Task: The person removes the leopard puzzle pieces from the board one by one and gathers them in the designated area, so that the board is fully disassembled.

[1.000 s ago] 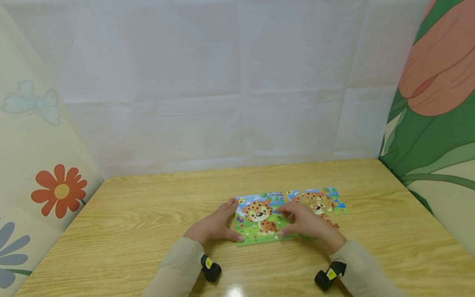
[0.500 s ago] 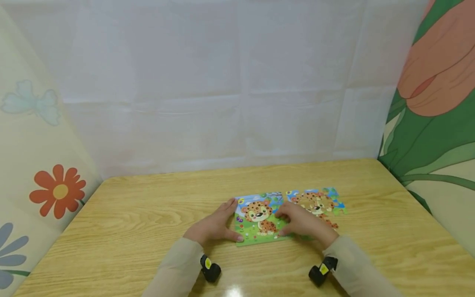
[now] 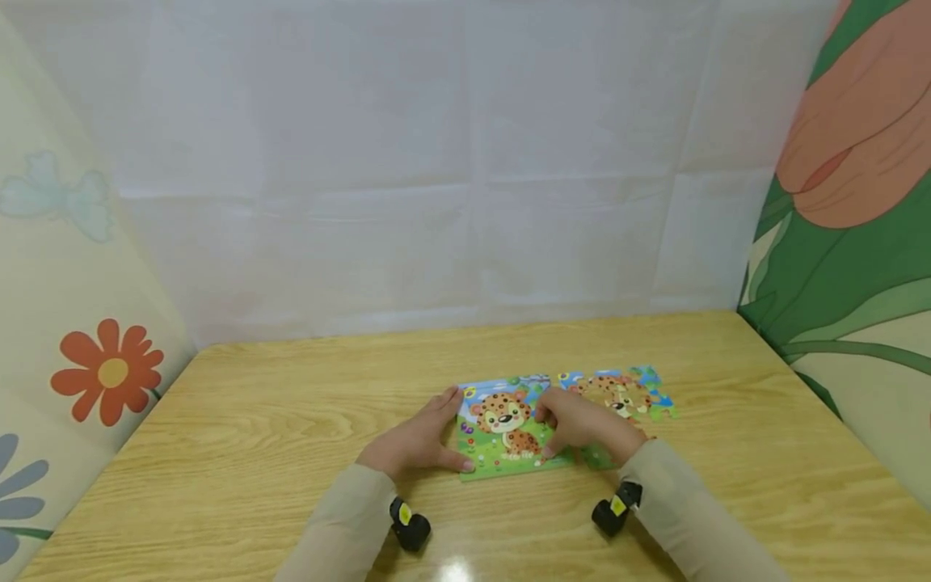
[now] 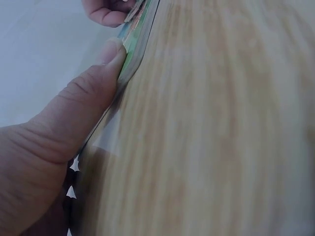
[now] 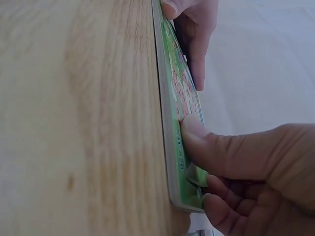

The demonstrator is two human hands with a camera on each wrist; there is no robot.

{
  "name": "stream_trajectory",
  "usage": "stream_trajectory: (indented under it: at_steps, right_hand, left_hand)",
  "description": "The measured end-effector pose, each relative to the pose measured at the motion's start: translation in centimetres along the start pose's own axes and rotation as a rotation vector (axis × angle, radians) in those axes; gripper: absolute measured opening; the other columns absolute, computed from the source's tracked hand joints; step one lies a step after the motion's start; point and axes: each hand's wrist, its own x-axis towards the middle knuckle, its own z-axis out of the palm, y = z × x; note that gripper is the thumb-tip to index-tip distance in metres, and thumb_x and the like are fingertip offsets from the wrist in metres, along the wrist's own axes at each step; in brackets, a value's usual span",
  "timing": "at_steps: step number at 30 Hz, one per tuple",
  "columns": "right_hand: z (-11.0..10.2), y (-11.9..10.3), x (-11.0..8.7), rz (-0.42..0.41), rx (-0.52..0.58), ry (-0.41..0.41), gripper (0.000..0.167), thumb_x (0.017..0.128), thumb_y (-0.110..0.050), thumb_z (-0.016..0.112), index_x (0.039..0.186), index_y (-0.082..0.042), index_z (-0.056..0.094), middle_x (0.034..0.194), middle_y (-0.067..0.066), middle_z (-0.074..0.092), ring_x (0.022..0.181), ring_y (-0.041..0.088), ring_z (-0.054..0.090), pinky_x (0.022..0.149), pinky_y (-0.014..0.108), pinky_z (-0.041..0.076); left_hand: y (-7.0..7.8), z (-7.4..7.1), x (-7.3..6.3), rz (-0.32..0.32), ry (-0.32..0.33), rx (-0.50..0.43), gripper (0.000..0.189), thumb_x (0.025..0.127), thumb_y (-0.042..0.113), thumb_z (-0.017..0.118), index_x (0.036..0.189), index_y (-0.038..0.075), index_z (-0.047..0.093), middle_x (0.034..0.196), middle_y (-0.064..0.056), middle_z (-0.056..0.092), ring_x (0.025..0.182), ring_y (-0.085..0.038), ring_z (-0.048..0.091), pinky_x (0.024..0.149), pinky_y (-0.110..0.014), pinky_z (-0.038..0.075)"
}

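Note:
A jigsaw puzzle board (image 3: 494, 467) with a cartoon leopard on green grass lies flat on the table in the head view. My left hand (image 3: 410, 443) rests along its left side, fingers stretched at the far corner and thumb (image 4: 110, 54) on the near corner. Over the board's right part, my right hand (image 3: 587, 424) has thumb and fingers bent together, pinching a small puzzle piece (image 4: 133, 11) whose thin edge shows tilted in the left wrist view. In the right wrist view, the thumb (image 5: 194, 137) lies right over the green printed surface.
A second leopard picture (image 3: 607, 388) of joined puzzle pieces, with a jagged right edge, lies right of the board, partly behind my right hand. The wooden table (image 3: 291, 404) meets a white sheet (image 3: 364, 162) at the back. Painted panels stand at both sides.
My right hand and forearm have shifted left, and the fingers have drawn in closer over the board's right side. The left hand keeps its place at the left edge.

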Motion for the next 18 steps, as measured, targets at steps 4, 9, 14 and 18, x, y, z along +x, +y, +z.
stream_trajectory:
  at_steps: [4,9,14,18]
  right_hand:
    - [0.0,0.0,-0.2,0.000,0.021,0.009,0.035,0.070,0.000,0.077,0.089,-0.006,0.049,0.078,0.006,0.042,0.071,0.018,0.038,0.060,0.031,0.033]
    - [0.3,0.1,-0.6,-0.003,0.069,0.037,0.038,0.072,0.001,0.076,0.087,-0.006,0.042,0.078,0.005,0.038,0.070,0.017,0.036,0.058,0.030,0.031]
    - [0.6,0.4,-0.9,0.003,0.098,0.075,0.039,0.072,0.001,0.075,0.090,-0.008,0.042,0.079,0.005,0.038,0.071,0.017,0.038,0.058,0.030,0.031]
    - [1.0,1.0,-1.0,-0.024,0.157,0.098,0.039,0.073,0.001,0.075,0.093,-0.011,0.044,0.079,0.005,0.040,0.067,0.017,0.038,0.056,0.028,0.032]
  left_hand:
    - [0.1,-0.1,-0.1,0.000,0.001,-0.005,0.110,0.068,0.040,0.079,0.148,0.003,0.014,0.156,-0.012,0.006,0.142,-0.031,0.006,0.115,-0.046,0.013]
    - [0.2,-0.1,-0.1,-0.003,-0.002,-0.014,0.110,0.067,0.039,0.080,0.148,0.003,0.014,0.156,-0.012,0.005,0.142,-0.031,0.005,0.115,-0.045,0.012]
    - [0.2,-0.1,-0.1,-0.004,-0.004,-0.013,0.110,0.068,0.040,0.079,0.148,0.003,0.014,0.156,-0.012,0.005,0.142,-0.030,0.005,0.115,-0.045,0.012]
    - [0.1,-0.1,-0.1,-0.003,-0.003,-0.008,0.110,0.068,0.041,0.079,0.148,0.003,0.014,0.156,-0.011,0.005,0.142,-0.030,0.005,0.115,-0.045,0.013]
